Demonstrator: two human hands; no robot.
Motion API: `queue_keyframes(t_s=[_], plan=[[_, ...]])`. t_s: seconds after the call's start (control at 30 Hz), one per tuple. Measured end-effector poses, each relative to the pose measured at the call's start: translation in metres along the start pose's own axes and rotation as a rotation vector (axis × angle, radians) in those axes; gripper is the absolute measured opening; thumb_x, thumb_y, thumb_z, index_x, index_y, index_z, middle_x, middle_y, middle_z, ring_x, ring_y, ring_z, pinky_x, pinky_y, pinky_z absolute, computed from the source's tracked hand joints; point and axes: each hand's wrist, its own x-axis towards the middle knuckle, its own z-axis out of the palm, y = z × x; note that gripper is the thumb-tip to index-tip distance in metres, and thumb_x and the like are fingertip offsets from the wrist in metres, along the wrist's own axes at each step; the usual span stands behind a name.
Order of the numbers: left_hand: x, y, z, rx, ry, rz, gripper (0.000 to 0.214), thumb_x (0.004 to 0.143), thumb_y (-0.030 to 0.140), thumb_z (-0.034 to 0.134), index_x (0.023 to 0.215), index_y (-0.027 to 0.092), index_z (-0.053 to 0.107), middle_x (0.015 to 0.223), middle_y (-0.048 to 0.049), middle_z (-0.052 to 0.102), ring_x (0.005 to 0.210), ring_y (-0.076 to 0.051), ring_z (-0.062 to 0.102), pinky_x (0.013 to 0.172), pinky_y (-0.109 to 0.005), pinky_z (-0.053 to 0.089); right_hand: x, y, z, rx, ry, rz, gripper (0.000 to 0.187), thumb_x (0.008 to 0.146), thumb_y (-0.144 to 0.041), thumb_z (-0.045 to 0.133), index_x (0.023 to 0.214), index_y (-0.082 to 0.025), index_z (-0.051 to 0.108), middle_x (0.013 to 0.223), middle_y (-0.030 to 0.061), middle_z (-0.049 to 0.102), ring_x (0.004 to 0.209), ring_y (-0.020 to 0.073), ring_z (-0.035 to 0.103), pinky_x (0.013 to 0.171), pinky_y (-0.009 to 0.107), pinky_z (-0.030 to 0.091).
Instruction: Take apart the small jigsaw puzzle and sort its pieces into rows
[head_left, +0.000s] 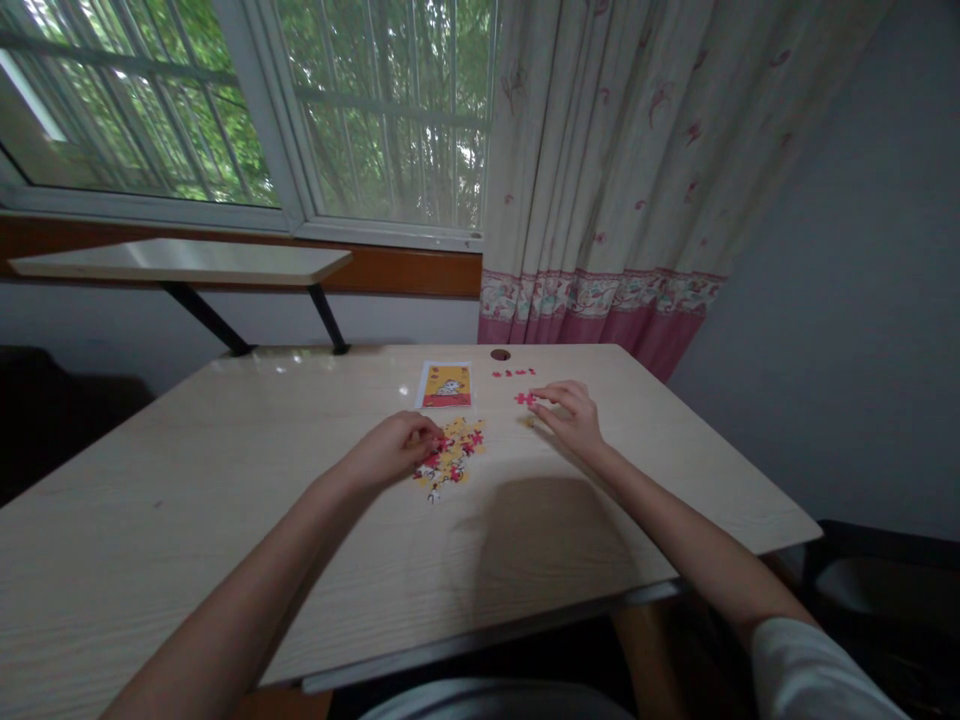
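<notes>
Loose jigsaw puzzle pieces (454, 466) in yellow, red and white lie in a heap near the middle of the desk. My left hand (394, 447) is at the heap's left edge, fingers curled and pinched at a red puzzle piece (441, 443); its fingertips are partly hidden. To the right, my right hand (576, 414) has thumb and forefinger at a pink-red puzzle piece (523, 399), low over the desk. A small yellow piece (529, 422) lies just below it. Behind, several red pieces (508, 374) form a short row.
A picture card (445, 385) with a spotted white animal on yellow and red lies behind the heap. Near the desk's (337, 590) back edge is a round cable hole (500, 354). A raised shelf (187, 262) on black legs stands back left. A curtain (600, 200) hangs behind.
</notes>
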Motion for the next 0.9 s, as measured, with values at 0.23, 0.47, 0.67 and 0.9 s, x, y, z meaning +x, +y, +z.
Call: queue_keyframes(t_s=[0.23, 0.47, 0.67, 0.9], plan=[[0.001, -0.017, -0.009, 0.302, 0.019, 0.012, 0.027, 0.080, 0.033, 0.046, 0.087, 0.016, 0.065, 0.084, -0.0080, 0.064, 0.076, -0.019, 0.056, 0.067, -0.028, 0.042, 0.009, 0.013, -0.014, 0.062, -0.229, -0.010, 0.018, 0.078, -0.036, 0.062, 0.087, -0.022, 0.068, 0.084, 0.0049, 0.066, 0.080, 0.0157, 0.059, 0.078, 0.031, 0.043], [0.001, -0.019, -0.009, 0.402, 0.021, 0.040, 0.031, 0.082, 0.034, 0.041, 0.088, 0.015, 0.065, 0.080, -0.0087, 0.063, 0.076, -0.019, 0.056, 0.068, -0.028, 0.041, 0.002, 0.047, -0.008, 0.048, -0.385, 0.202, 0.017, 0.077, -0.032, 0.062, 0.088, -0.020, 0.069, 0.088, 0.0065, 0.067, 0.081, 0.0154, 0.058, 0.074, 0.028, 0.044], [0.001, -0.020, -0.010, 0.422, 0.010, 0.021, 0.031, 0.083, 0.035, 0.040, 0.084, 0.016, 0.064, 0.078, -0.0081, 0.062, 0.073, -0.019, 0.055, 0.065, -0.027, 0.041, -0.007, 0.063, 0.026, 0.030, -0.476, 0.432, 0.021, 0.074, -0.033, 0.064, 0.087, -0.018, 0.070, 0.085, 0.0056, 0.069, 0.074, 0.0151, 0.058, 0.068, 0.026, 0.043], [0.001, -0.024, -0.008, 0.422, 0.020, 0.037, 0.031, 0.084, 0.035, 0.040, 0.086, 0.016, 0.064, 0.080, -0.0084, 0.062, 0.078, -0.020, 0.054, 0.069, -0.029, 0.041, -0.005, 0.056, 0.044, -0.061, -0.618, 0.404, 0.021, 0.076, -0.034, 0.061, 0.090, -0.021, 0.071, 0.092, 0.0047, 0.069, 0.082, 0.0161, 0.060, 0.074, 0.028, 0.043]])
